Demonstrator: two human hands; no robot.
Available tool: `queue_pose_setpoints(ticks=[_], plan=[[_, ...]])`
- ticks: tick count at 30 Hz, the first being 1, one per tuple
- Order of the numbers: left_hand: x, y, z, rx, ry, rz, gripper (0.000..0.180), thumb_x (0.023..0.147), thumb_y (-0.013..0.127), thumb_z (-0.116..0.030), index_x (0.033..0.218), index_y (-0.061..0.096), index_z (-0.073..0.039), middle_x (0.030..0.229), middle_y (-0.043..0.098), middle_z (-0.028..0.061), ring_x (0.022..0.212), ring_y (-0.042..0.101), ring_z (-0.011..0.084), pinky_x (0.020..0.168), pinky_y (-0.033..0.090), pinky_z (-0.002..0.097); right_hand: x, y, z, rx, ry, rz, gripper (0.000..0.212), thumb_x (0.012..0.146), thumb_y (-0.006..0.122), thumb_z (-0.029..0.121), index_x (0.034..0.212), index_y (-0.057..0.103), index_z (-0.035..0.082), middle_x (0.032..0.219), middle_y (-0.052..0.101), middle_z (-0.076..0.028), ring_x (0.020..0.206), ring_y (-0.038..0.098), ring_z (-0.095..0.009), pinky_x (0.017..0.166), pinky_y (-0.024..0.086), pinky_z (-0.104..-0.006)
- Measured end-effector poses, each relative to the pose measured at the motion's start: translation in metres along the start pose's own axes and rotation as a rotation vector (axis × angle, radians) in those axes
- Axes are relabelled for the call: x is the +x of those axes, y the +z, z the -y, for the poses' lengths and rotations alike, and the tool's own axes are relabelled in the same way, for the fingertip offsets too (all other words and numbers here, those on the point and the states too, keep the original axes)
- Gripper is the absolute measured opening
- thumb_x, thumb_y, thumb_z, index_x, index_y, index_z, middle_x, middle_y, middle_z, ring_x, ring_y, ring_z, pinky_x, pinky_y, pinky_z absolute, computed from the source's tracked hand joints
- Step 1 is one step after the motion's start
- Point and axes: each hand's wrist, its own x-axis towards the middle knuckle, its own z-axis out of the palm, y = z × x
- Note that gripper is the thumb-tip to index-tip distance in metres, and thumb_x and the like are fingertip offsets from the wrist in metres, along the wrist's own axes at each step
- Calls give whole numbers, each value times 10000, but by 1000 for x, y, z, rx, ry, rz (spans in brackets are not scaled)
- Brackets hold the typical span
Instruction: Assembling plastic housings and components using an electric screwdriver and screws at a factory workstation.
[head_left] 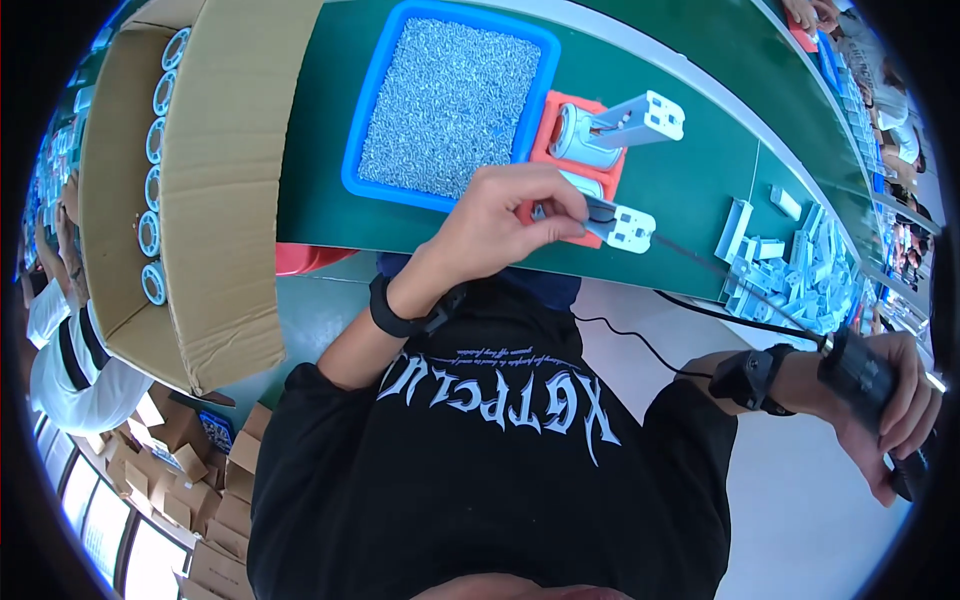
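My right hand is wrapped round a black electric screwdriver. Its long thin shaft runs leftward to a white plastic bracket that stands in the near place of a red-orange fixture. At the bracket's left side, my left hand is closed in a pinch. What lies between its thumb and fingertips is too small or hidden. A second white bracket, joined to a round white base, sits in the fixture's far place. Whether the shaft's tip touches a screw cannot be seen.
A blue tray full of small metal screws adjoins the fixture on the green table. To the left stands a cardboard box with white rings. White plastic parts are heaped at the right. A black cable hangs near me. Other people work at both sides.
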Motion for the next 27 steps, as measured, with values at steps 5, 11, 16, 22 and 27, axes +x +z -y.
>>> queue_pose_setpoints(ticks=[5,11,16,22,27], plan=[[1,7,6,-192,-109,-73,99,775,671,66,861,679,18,796,671,49,721,629,90,625,495,221,-5,0,-13,-41,96,21,433,624,809,501,632,572,139,644,629,19,507,635,-106,518,567,-210],[2,10,16,-266,-162,-29,123,773,684,59,888,696,17,877,679,94,782,651,129,697,527,236,-22,-8,-37,-85,221,40,455,621,804,530,671,583,135,666,628,24,518,633,-106,536,566,-217],[7,8,17,-343,-195,-18,116,771,664,78,866,700,23,825,694,74,754,641,107,670,512,223,-29,-10,-43,-97,252,68,447,639,799,517,682,584,128,685,629,20,533,637,-110,548,568,-221],[4,8,23,-291,-11,26,132,784,647,82,884,703,16,851,690,98,763,657,145,693,531,237,-30,-6,-45,-107,267,154,423,676,792,483,692,581,117,714,634,8,559,647,-119,567,572,-225],[5,4,22,-175,-7,72,116,785,659,62,879,702,11,831,693,99,766,663,152,681,538,242,-28,-4,-48,-113,280,238,404,707,786,453,700,578,107,738,637,-1,581,656,-126,582,576,-229]])
